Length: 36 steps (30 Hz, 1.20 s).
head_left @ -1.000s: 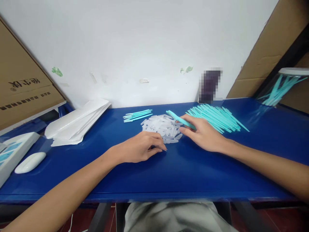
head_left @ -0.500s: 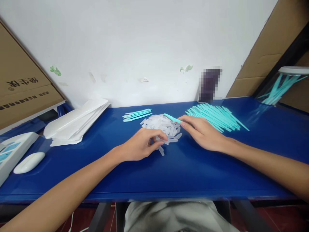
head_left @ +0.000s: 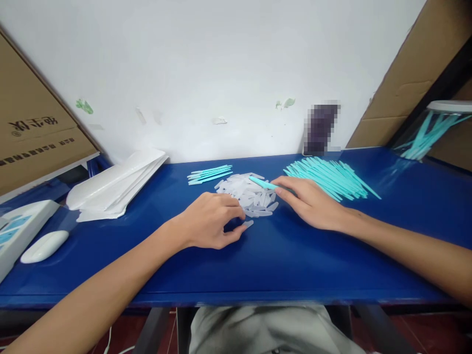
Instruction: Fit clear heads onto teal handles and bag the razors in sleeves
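My right hand [head_left: 311,201] is closed on a slim turquoise plastic stick [head_left: 262,182], pinching its near end with thumb and forefinger. The stick's other end points left over a pile of translucent white caps [head_left: 254,196]. At the pile's near left side is my left hand [head_left: 214,219], thumb and forefinger apart. One loose cap [head_left: 249,224] lies at its thumb tip; whether they touch, I cannot tell. Behind the pile, to the left, several turquoise sticks with pale tips [head_left: 210,174] lie in a row. A large heap of turquoise sticks [head_left: 332,178] lies beyond my right hand.
On the left of the blue table [head_left: 221,275] are white plastic sleeves [head_left: 118,184], a white mouse [head_left: 44,247] and a white device [head_left: 25,226]. A blurred dark phone-like object [head_left: 320,130] leans on the wall. A clear jar of turquoise sticks [head_left: 427,132] stands at right.
My left hand has drawn back a little to the left, and its thumb and forefinger have parted. The loose cap beside it has turned. My right hand keeps its stick almost still.
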Motion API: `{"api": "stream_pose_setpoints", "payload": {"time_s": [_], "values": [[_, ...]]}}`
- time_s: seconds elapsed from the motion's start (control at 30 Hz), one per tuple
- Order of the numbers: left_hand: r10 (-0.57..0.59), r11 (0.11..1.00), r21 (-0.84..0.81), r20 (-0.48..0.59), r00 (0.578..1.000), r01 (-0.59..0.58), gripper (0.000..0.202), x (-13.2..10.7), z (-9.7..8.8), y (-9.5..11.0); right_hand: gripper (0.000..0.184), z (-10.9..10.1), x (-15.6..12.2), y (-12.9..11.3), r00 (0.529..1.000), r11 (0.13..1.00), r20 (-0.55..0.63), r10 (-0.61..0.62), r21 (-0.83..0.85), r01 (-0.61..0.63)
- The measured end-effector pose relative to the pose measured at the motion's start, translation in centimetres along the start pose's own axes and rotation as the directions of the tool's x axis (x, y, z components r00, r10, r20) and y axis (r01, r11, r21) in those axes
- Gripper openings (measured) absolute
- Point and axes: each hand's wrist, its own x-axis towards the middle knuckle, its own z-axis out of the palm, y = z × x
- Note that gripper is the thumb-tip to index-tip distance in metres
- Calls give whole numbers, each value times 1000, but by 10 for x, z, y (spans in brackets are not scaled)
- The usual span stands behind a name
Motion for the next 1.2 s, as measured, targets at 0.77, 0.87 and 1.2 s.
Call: {"api": "stream_pose_setpoints", "payload": {"time_s": [0.77, 0.87, 1.2], "values": [[-78, 893, -437, 82, 994, 107, 19, 0, 5, -4, 34, -27, -8, -5, 894, 916, 368, -255, -204, 345], [-71, 898, -427, 98, 993, 106, 19, 1, 3, -3, 34, -25, -9, -5, 887, 898, 384, -254, -247, 364], [-110, 931, -342, 71, 991, 128, 16, 4, -1, 1, 35, -20, -11, -7, 890, 868, 347, -297, -291, 403]]}}
